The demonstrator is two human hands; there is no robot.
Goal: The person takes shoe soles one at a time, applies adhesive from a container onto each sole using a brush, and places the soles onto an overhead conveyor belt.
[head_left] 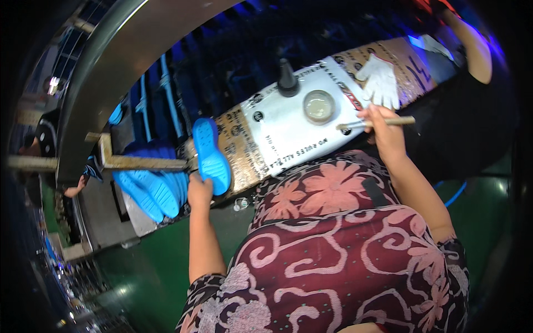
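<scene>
My left hand [200, 192] is closed on the lower edge of a blue shoe sole [206, 143], which lies at the left end of a covered work surface. Some of its fingers are hidden by the sole. My right hand [387, 135] pinches a thin brush [402, 120] with a wooden handle; the brush end points left, over a white plastic sheet [294, 133]. Beyond the brush, a round jar [319, 107] with pale, cloudy contents stands on the sheet. A black bottle [287, 83] with a narrow tip is upright beside the jar.
More blue soles [145, 191] stand leaning together at far left, beside a wooden bar [139, 162]. A white glove [381, 82] lies on brown cardboard [408, 61] at the right. Another person's arm [471, 47] reaches in at upper right. A metal beam [111, 61] crosses the upper left.
</scene>
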